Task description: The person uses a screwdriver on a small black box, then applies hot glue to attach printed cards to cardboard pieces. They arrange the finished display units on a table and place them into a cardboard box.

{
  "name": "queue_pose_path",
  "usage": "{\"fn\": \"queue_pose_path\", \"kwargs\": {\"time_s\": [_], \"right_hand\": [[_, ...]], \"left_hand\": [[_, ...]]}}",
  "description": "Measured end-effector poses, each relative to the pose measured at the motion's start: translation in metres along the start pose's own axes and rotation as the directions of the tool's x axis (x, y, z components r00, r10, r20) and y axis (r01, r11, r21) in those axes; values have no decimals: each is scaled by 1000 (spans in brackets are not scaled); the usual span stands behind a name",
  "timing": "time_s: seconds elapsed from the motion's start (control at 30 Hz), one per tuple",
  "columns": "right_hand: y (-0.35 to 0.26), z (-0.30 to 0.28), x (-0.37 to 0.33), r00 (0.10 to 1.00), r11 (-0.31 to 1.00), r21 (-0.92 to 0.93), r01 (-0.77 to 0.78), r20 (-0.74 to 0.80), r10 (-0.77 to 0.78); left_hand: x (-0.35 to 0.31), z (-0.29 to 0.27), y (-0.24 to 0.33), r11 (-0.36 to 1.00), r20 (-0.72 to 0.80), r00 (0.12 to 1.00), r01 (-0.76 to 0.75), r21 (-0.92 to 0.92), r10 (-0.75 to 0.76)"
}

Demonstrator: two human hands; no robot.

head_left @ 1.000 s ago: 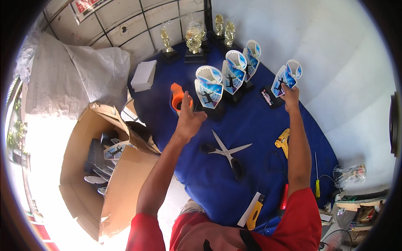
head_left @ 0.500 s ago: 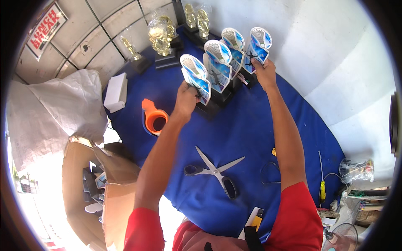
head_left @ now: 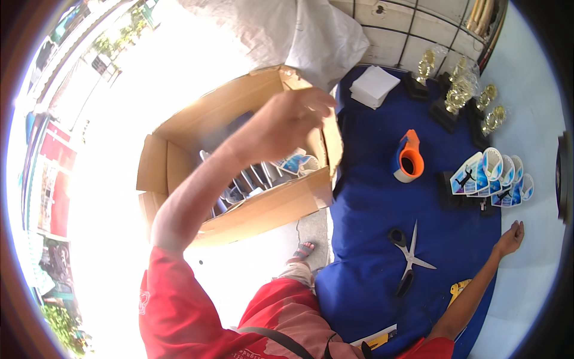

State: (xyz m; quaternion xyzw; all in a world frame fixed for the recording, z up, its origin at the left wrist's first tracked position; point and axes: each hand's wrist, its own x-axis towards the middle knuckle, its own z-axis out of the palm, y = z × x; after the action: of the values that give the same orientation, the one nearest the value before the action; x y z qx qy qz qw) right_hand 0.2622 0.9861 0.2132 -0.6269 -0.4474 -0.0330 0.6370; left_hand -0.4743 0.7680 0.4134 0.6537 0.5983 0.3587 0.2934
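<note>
1. The left hand [head_left: 299, 116] hangs over the cardboard box [head_left: 269, 206], fingers bent and blurred; whether they pinch anything, I cannot tell.
2. Good handling would mean clearing the stiff rim beneath that hand and taking trophies by their bases.
3. The right hand [head_left: 510, 239] is loosely curled, seemingly empty; just beyond it stand flat, round-topped trophies [head_left: 469, 176] on dark blocks.

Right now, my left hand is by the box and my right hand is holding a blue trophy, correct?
Not quite: your right hand isn't holding a blue trophy. The head view shows it apart from the blue trophies, with a visible gap between. Your left hand is by the box, as you said.
</note>
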Motion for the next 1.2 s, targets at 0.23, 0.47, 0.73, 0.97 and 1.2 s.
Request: {"fn": "queue_pose_path", "kwargs": {"time_s": [0.23,0.47,0.73,0.97,1.2], "right_hand": [[-221,71,-40,900,932,351,92,371,-229],[-450,142,-199,433,864,487,129,756,-491],[-541,140,-266,-28,928,314,201,949,-315],[-580,162,-326,376,708,597,-378,798,-472],[-578,143,-250,669,641,767,-23,489,-561]], "left_hand": [[-36,-67,-124,811,58,976,140,568,-209],[18,3,-219,563,418,831,-159,811,-368],[-1,-96,-145,821,141,987,-13,571,-82],[17,-85,-39,849,-119,872,-420,322,476],[59,-55,-42,591,-282,522,-661,463,805]]}}
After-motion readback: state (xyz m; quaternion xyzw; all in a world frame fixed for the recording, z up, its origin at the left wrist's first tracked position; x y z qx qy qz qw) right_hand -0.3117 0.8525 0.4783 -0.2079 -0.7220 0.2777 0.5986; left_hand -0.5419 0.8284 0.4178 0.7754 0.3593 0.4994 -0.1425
